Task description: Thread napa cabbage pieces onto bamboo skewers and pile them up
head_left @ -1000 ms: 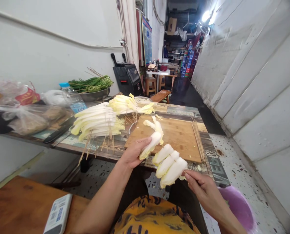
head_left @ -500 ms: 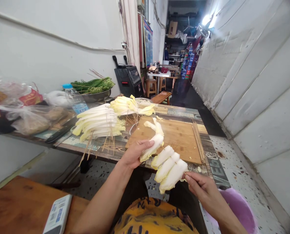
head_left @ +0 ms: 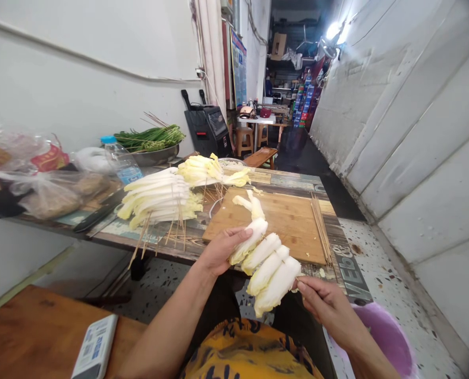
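Between thumb and fingers, my left hand (head_left: 223, 249) grips a pale napa cabbage leaf (head_left: 250, 241) at the end of a skewer. My right hand (head_left: 326, 301) pinches the other end of the bamboo skewer (head_left: 297, 280), most of which is hidden by leaves. Three more threaded cabbage leaves (head_left: 266, 276) hang side by side between my hands, white at the top and yellow at the lower edges. Just beyond my left hand, loose cabbage pieces (head_left: 253, 204) lie on the wooden cutting board (head_left: 291, 223).
Stacked skewered cabbage (head_left: 159, 195) and a yellower pile (head_left: 200, 169) lie left of the board. Bare skewers (head_left: 321, 229) rest on its right edge. A knife (head_left: 96, 213), water bottle (head_left: 123, 163) and bowl of greens (head_left: 155, 155) stand left. A purple bucket (head_left: 388, 337) is at lower right.
The leaf in my left hand has come closer to the three threaded leaves, narrowing the gap. My right hand has shifted slightly left with the skewer.
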Demonstrator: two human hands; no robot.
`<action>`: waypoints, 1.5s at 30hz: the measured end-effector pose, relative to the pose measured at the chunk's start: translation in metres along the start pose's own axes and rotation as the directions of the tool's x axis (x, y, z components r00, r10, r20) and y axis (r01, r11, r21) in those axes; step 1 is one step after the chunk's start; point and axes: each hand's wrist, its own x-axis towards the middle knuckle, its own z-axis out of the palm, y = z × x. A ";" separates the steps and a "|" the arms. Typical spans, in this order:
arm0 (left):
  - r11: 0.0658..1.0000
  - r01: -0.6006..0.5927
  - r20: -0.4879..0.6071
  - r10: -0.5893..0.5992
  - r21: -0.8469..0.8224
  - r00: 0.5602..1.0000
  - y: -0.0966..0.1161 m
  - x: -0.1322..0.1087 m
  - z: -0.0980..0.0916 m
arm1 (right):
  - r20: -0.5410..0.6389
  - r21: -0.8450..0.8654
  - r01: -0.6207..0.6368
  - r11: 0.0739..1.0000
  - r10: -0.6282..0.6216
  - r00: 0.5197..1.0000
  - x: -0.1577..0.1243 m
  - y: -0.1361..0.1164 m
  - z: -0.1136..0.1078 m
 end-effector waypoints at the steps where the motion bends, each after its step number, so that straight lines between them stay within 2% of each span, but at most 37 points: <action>1: 1.000 -0.011 -0.010 0.011 -0.016 1.000 -0.001 0.001 0.000 | 0.006 0.005 0.004 1.000 -0.004 1.000 0.000 0.001 0.000; 5: 0.999 -0.020 -0.036 0.018 -0.044 0.999 -0.003 0.002 -0.001 | 0.021 -0.003 0.017 1.000 -0.017 1.000 0.000 0.004 0.000; 9: 0.999 0.023 -0.011 -0.023 -0.023 1.000 -0.002 0.001 -0.005 | 0.028 -0.034 0.020 0.999 -0.019 0.999 0.001 0.007 -0.001; 14: 0.996 0.089 0.027 -0.089 -0.016 0.996 0.000 -0.001 -0.003 | 0.042 0.020 -0.010 1.000 0.009 0.999 0.001 0.004 -0.002; 20: 0.999 0.048 -0.007 -0.048 0.011 0.999 0.001 -0.002 0.003 | 0.009 0.037 -0.016 0.999 0.016 1.000 -0.001 0.001 -0.001; 29: 0.995 0.095 0.018 -0.096 0.036 0.995 0.001 -0.001 0.002 | 0.002 -0.056 0.032 0.998 -0.032 0.999 0.002 -0.003 -0.002; 32: 0.997 0.062 0.021 -0.063 0.039 0.998 0.002 0.005 -0.005 | -0.010 -0.068 0.059 0.996 -0.060 0.998 0.007 -0.005 -0.002; 34: 0.997 -0.011 0.040 0.008 0.072 0.999 0.004 0.010 -0.013 | -0.051 -0.113 0.082 0.990 -0.088 0.995 0.011 -0.005 -0.002; 38: 0.947 -0.149 0.050 0.141 0.284 0.989 0.003 0.015 -0.033 | -0.171 -0.208 0.135 0.969 -0.172 0.970 0.018 -0.002 -0.003; 41: 0.901 -0.159 0.037 0.158 0.403 0.987 -0.002 0.014 -0.039 | -0.251 -0.293 0.174 0.940 -0.251 0.935 0.020 -0.001 -0.002; 43: 0.914 -0.137 0.043 0.131 0.381 0.990 -0.006 0.011 -0.036 | -0.272 -0.356 0.202 0.912 -0.308 0.912 0.020 -0.001 0.000; 45: 0.963 -0.108 0.075 0.092 0.247 0.993 -0.008 0.007 -0.028 | -0.277 -0.424 0.237 0.874 -0.374 0.885 0.018 -0.001 0.003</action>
